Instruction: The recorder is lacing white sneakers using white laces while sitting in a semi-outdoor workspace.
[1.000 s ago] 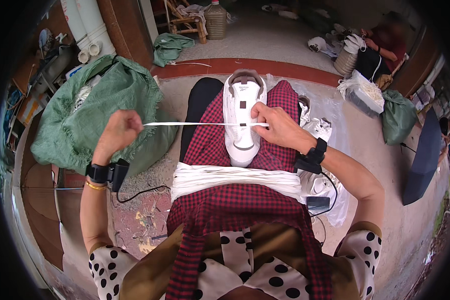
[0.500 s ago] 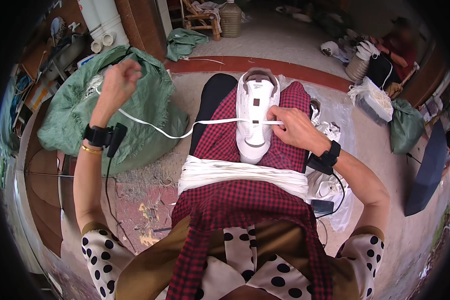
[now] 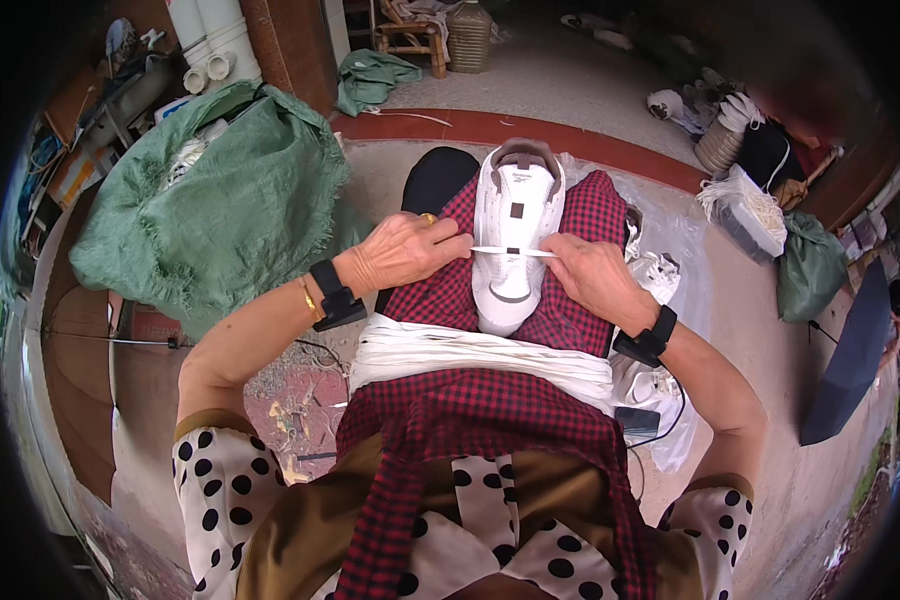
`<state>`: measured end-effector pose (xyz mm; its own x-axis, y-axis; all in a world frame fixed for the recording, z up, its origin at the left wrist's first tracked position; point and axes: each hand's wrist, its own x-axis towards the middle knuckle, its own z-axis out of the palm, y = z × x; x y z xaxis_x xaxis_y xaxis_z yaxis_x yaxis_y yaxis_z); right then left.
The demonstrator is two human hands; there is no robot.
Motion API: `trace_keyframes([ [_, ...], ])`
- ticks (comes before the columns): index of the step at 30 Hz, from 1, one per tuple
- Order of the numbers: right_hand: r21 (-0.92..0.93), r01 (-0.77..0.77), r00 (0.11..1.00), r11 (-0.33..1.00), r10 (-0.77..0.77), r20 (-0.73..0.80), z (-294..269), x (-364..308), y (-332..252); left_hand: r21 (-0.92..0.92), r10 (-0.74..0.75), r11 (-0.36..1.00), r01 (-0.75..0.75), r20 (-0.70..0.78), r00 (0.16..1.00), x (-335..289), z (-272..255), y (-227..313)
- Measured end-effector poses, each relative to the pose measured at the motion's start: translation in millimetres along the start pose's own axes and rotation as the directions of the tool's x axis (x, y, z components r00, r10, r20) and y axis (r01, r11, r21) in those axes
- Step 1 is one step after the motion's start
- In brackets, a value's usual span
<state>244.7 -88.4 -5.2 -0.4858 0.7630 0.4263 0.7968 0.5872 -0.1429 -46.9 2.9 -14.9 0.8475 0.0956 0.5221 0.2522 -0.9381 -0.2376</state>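
Observation:
A white sneaker point(image 3: 526, 205) lies on my lap, over a red-and-black checked apron point(image 3: 415, 415). Across its tongue runs a white shoelace point(image 3: 511, 252), stretched flat and sideways near the toe end. My left hand point(image 3: 410, 248) pinches the lace just left of the shoe. On the other side my right hand point(image 3: 590, 275) grips it between thumb and fingers, close against the shoe's edge. A thick bundle of white laces point(image 3: 480, 358) lies across my thighs below the toe.
A big green woven sack point(image 3: 210, 190) stands at the left. More white shoes point(image 3: 655, 275) lie on plastic sheeting by my right leg. Farther right are a box of white laces point(image 3: 750, 215) and a smaller green sack point(image 3: 812, 265). A blurred person sits at the far right.
My left hand has come down from above the green sack to the shoe's left side and now pinches the lace there. The right hand keeps its hold.

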Motion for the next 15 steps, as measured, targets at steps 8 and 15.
trace_keyframes([
  [8, -0.191, -0.138, 0.990, 0.972, 0.140, -0.007, -77, -89, 48, 0.195, -0.486, 0.849, 0.491, -0.074, 0.871, -122, -91, -51],
  [15, -0.384, -0.535, 0.845, 0.753, 0.470, -0.255, -179, -195, 91, 0.195, -0.708, 0.641, 0.742, -0.223, 0.670, -220, -183, -86],
])
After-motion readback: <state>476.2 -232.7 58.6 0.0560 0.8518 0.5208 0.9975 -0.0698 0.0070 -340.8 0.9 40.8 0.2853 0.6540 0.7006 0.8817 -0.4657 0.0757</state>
